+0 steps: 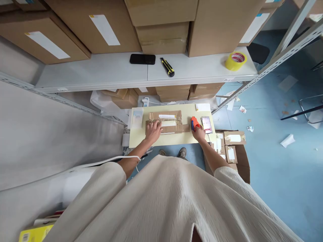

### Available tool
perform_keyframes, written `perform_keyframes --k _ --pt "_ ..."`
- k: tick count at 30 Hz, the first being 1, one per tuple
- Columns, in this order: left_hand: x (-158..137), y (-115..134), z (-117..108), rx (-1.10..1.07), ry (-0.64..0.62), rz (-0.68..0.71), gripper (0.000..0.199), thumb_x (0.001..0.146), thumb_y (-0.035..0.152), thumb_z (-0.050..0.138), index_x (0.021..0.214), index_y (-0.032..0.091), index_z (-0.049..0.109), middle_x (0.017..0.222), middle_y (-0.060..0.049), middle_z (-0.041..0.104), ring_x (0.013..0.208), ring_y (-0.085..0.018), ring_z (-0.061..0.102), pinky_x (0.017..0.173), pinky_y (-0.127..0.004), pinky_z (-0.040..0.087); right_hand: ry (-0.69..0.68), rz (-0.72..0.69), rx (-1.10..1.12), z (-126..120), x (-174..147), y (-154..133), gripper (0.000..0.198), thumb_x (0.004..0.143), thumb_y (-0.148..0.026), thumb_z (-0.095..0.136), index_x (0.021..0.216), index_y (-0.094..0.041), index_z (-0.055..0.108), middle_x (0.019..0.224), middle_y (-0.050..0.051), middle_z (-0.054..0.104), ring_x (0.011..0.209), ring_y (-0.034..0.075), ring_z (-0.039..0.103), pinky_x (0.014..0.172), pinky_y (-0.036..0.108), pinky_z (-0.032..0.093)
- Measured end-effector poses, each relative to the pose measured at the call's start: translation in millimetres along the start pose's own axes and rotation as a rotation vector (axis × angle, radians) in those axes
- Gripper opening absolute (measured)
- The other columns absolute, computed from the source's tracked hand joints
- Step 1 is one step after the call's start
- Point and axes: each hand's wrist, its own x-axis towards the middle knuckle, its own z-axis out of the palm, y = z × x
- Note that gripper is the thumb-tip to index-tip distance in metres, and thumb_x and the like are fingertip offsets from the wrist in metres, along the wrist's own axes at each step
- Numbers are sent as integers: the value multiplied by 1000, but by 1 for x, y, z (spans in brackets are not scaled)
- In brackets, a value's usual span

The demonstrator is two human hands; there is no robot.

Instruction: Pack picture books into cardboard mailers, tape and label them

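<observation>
A cardboard box (178, 126) with white labels and shiny clear tape lies on the pale yellow table (137, 139). My left hand (153, 131) rests on the box's left part, fingers spread and lying on the cardboard. To the right of the box, my right hand (199, 133) is closed around an orange and blue tape dispenser (194, 123), held just above or on the tabletop; I cannot tell which. A phone (206, 124) with a lit screen lies right beside that hand. Between box and dispenser is a narrow brown flap (186, 128).
Above the table's far side runs a grey shelf (101, 72) bearing large cartons (161, 37), a black phone (142, 59), a utility knife (167, 67) and yellow tape (235, 61). A bigger carton (243, 164) with several taped parcels stands at right. Paper scraps (287, 140) litter the floor.
</observation>
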Motion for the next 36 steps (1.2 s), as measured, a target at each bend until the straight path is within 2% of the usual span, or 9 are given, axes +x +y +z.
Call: perform_keyframes --k 7,11,15,19,22,27,31,33,36 --pt "-6 2 2 13 -39 11 40 112 36 53 145 26 73 158 -19 67 144 -42 62 128 -59 41 0 92 32 -6 11 -4 19 91 -45 74 97 -27 76 117 21 77 144 44 59 119 62 48" --pt "-10 -1 1 5 -45 44 42 110 36 56 148 27 72 159 -17 67 146 -41 61 128 -57 42 2 200 -19 -32 12 -6 21 88 -39 69 99 -25 81 110 18 81 123 43 71 115 64 48" --pt "-11 -5 -1 34 -81 66 44 111 35 56 152 27 70 162 -16 65 146 -41 62 126 -55 45 30 289 116 -71 17 -10 35 85 -43 64 108 -24 83 111 15 84 110 38 76 102 50 57" --pt "-11 -4 -2 107 -109 91 47 114 35 53 157 24 67 165 -17 63 147 -40 60 124 -54 45 112 194 350 -107 27 -32 46 83 -56 63 108 -20 77 109 15 82 103 34 73 93 45 58" --pt "-11 -3 0 110 -88 93 47 113 33 55 157 23 68 165 -17 64 147 -41 60 123 -55 45 125 66 477 -120 35 -63 46 83 -66 64 101 -24 70 98 10 77 99 31 68 90 44 57" --pt "-11 -7 0 51 -66 112 45 111 31 58 153 26 72 165 -15 65 147 -39 61 122 -52 46 2 -32 494 -106 42 -129 48 87 -75 54 97 -28 61 85 3 65 90 27 61 84 39 55" --pt "-10 -13 -2 12 -79 144 44 109 28 61 152 27 74 165 -13 66 149 -37 61 124 -51 46 -128 -76 495 -84 38 -173 55 88 -82 55 96 -27 59 88 3 64 91 26 62 83 39 57" --pt "-9 -15 -2 3 -90 152 45 109 26 60 151 26 74 166 -13 66 149 -36 61 124 -51 46 -185 -110 477 -75 35 -185 62 85 -87 65 101 -27 60 95 4 68 95 27 64 85 40 58" --pt "-8 -17 -2 -8 -98 148 44 108 25 60 150 26 75 166 -12 66 151 -36 60 125 -51 46 -250 -155 428 -65 34 -191 80 68 -85 90 114 -26 60 110 8 74 103 29 69 88 42 61"
